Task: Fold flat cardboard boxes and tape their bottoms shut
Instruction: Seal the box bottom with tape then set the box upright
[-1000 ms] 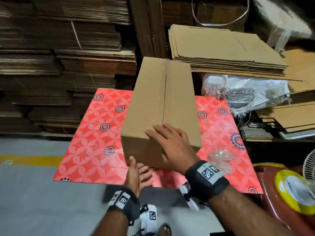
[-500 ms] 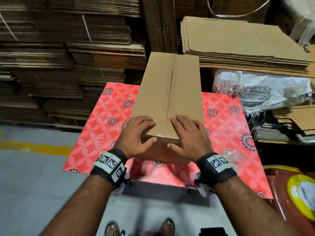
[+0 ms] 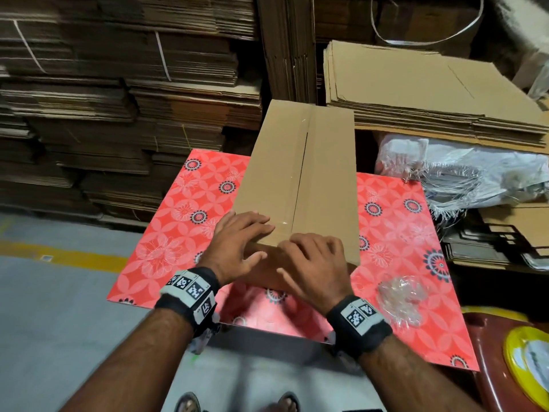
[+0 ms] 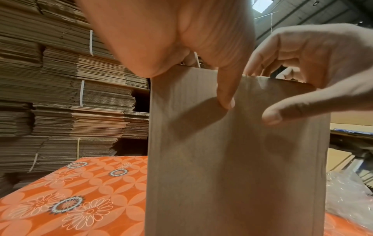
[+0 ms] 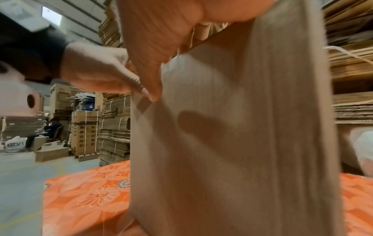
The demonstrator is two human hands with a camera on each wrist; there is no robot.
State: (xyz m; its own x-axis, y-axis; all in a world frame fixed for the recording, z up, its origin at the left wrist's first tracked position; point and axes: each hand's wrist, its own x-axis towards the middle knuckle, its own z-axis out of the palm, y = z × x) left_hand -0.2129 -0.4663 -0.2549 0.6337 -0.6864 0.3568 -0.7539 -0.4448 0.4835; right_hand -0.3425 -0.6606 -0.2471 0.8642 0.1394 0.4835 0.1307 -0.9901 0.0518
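Observation:
A folded-up brown cardboard box (image 3: 297, 173) stands on the red flowered table (image 3: 184, 233), with a glossy strip of clear tape (image 3: 285, 223) along its top seam. Both hands are at the box's near top edge. My left hand (image 3: 252, 239) lies with straight fingers on the top left of the seam, and its thumb (image 4: 226, 95) presses the front face (image 4: 232, 159). My right hand (image 3: 309, 257) sits right of the seam with bent fingertips on the edge and the thumb (image 4: 272, 115) just off the front face. Neither hand holds anything.
Crumpled clear plastic (image 3: 402, 295) lies on the table's right part. A yellow tape roll (image 3: 525, 364) sits on a red stool (image 3: 487, 352) at the lower right. Flat cardboard stacks (image 3: 416, 93) and a white sack (image 3: 460, 171) lie behind; tall bundles (image 3: 118, 99) fill the left.
A second ago the left hand was low at the box's front and the right lay on top. Both then came to the near top edge and have drawn in toward the seam.

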